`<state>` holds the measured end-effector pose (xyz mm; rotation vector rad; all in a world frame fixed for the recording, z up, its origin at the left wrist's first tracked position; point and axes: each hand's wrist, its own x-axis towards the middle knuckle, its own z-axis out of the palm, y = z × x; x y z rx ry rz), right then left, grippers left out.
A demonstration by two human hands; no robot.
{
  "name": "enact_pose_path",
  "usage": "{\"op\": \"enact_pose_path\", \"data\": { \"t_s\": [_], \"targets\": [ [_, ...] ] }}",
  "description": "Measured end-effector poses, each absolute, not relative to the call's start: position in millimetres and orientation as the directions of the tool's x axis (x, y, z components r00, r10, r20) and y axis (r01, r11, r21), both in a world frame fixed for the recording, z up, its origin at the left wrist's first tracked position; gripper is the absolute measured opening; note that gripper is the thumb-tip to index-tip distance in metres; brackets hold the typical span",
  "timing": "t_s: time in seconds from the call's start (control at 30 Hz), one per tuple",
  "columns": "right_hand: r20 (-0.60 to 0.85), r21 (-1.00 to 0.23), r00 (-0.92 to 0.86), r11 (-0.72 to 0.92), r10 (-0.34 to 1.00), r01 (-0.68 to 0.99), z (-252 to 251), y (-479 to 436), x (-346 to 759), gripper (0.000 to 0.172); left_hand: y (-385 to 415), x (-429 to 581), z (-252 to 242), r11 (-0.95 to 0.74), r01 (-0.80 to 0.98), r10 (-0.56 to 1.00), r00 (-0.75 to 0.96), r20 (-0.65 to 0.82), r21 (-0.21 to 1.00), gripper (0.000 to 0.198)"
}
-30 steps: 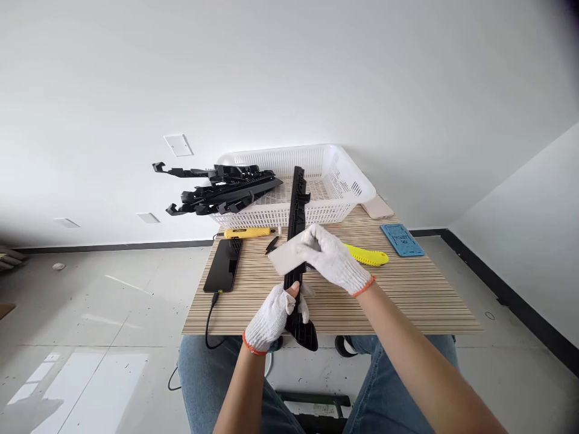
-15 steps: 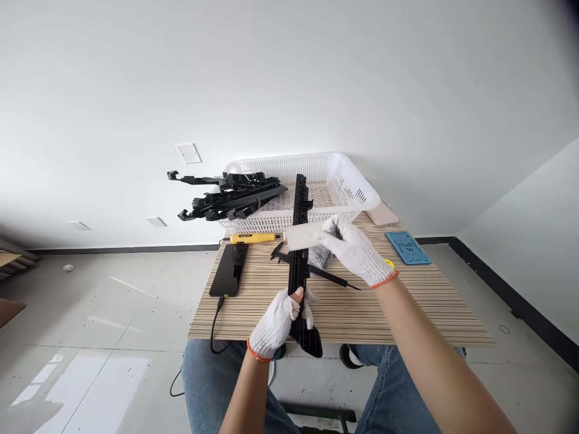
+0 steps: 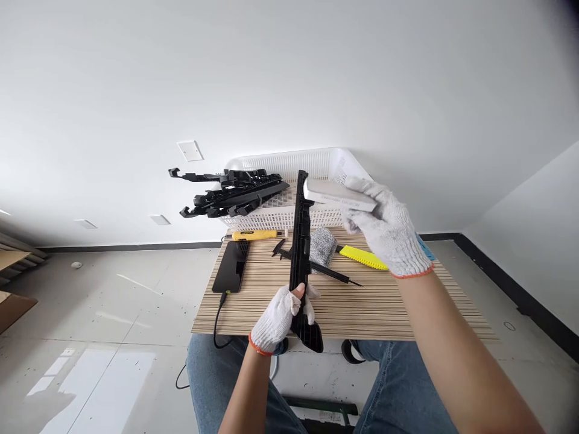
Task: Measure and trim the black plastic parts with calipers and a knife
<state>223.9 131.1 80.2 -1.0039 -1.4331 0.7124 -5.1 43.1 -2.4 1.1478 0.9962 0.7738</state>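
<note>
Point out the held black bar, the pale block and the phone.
Held black bar point(image 3: 300, 244): head view, middle of its length.
Pale block point(image 3: 337, 198): head view, long printed side.
Phone point(image 3: 230, 266): head view, middle of screen.

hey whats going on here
Someone seated at a table has a long black part in the gloved left hand, gripped toward its near end. The gloved right hand holds a pale block beside the part's far end; whether they touch is unclear. More black parts stick out of a white basket behind.
</note>
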Motion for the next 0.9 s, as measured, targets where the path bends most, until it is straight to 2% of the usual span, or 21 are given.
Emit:
{"op": "enact_pose_path", "data": {
  "t_s": [0.07,0.1,0.17,0.23,0.27,0.4,0.53,0.67,0.8,0.9],
  "targets": [
    [0.278,-0.945,-0.131,0.295,0.952,0.143,88.6,126.9,220.4,0.027,43.8,-5.3,-2.3,0.253,-0.013,0.896,0.381,-0.229,0.967,0.065],
    [0.169,-0.954,-0.239,0.219,0.956,0.203,92.3,126.9,217.6,0.027,44.1,-5.3,-2.5,0.258,-0.015,0.896,0.379,-0.233,0.966,0.065],
    [-0.054,-0.899,-0.384,0.122,0.922,0.421,97.3,132.2,211.2,0.027,44.6,-5.3,-3.3,0.265,-0.011,0.895,0.376,-0.241,0.964,0.065],
    [-0.19,-0.83,-0.407,0.075,0.894,0.552,98.5,141.9,204.4,0.023,44.9,-5.3,-4.4,0.265,-0.007,0.894,0.376,-0.243,0.964,0.065],
    [-0.187,-0.822,-0.388,0.073,0.902,0.565,97.9,146.8,201.0,0.023,45.0,-5.3,-4.9,0.266,-0.007,0.894,0.375,-0.244,0.964,0.065],
    [0.064,-0.777,-0.292,0.231,0.954,0.585,92.7,155.3,190.6,0.025,44.7,-5.5,-5.4,0.27,-0.005,0.896,0.368,-0.249,0.963,0.065],
    [-0.001,-0.765,-0.407,0.261,0.913,0.589,85.8,150.7,192.6,0.029,44.5,-5.6,-5.4,0.235,0.034,0.903,0.363,-0.231,0.971,0.066],
    [0.143,-0.757,-0.256,0.273,0.956,0.594,80.0,149.4,202.1,0.031,45.3,-5.4,-8.1,0.27,0.003,0.896,0.364,-0.252,0.963,0.065],
    [0.064,-0.729,-0.345,0.28,0.936,0.625,79.2,148.9,204.5,0.032,45.3,-5.4,-8.2,0.243,0.025,0.893,0.385,-0.234,0.97,0.067],
    [0.128,-0.749,-0.247,0.257,0.961,0.611,80.7,147.5,204.0,0.031,44.6,-5.1,-5.9,0.243,0.012,0.903,0.364,-0.231,0.97,0.064]
  ]
}}
